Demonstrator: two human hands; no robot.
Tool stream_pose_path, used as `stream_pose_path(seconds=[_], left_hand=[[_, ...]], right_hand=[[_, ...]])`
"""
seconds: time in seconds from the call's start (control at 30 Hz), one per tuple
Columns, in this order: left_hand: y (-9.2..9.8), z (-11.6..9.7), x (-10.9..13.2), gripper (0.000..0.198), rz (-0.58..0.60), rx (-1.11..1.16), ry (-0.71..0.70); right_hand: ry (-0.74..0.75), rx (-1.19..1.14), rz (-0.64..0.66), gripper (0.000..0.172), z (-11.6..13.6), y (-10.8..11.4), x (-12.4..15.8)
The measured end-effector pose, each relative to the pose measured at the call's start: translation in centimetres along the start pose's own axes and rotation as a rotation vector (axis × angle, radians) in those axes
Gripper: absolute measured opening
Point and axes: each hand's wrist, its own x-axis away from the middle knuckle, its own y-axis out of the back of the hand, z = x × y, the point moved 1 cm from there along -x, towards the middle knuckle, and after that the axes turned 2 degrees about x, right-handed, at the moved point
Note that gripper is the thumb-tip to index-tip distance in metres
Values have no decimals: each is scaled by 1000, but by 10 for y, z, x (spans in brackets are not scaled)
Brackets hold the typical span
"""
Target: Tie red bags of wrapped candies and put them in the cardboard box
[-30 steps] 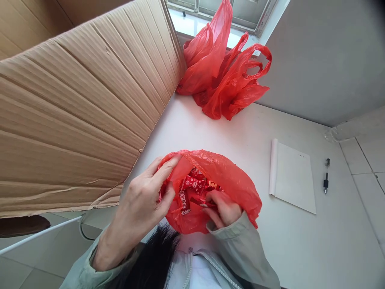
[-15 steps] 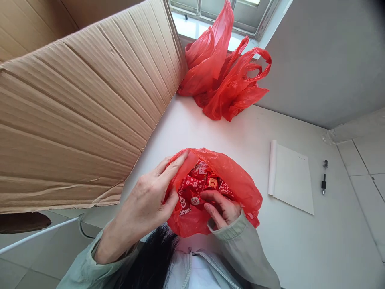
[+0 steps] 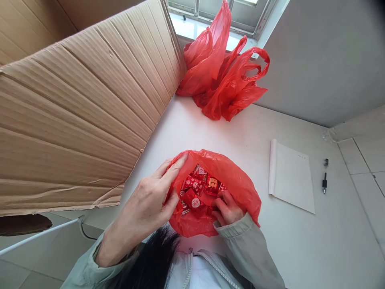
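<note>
A red plastic bag (image 3: 237,182) lies open on the white table (image 3: 252,136) right in front of me. Inside it are several small red wrapped packets (image 3: 197,188) with white patterns. My left hand (image 3: 150,200) pinches the bag's left rim between thumb and fingers and holds it open. My right hand (image 3: 227,208) reaches into the bag from below, fingers curled among the packets; what they grip is hidden.
A large cardboard box (image 3: 75,104) stands close on the left. More red plastic bags (image 3: 222,76) are heaped at the back by the window. A white notepad (image 3: 290,176) and a black pen (image 3: 325,184) lie to the right.
My right hand has sunk deeper into the bag and its fingers have curled tighter among the packets. The left hand keeps its hold on the rim.
</note>
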Motion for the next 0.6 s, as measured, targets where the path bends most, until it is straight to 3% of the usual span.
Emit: stream_pose_path(seconds=[0.17, 0.33, 0.5, 0.6], left_hand=[[1, -1, 1, 63, 42, 14, -17], [1, -3, -2, 59, 36, 35, 1], [0, -1, -4, 58, 39, 29, 23], [-1, -2, -3, 58, 33, 24, 22]], right_hand=[[79, 17, 5, 13, 0, 13, -2], [135, -142, -32, 10, 8, 23, -12], [56, -261, 109, 14, 31, 24, -19], [32, -220, 31, 26, 31, 23, -17]])
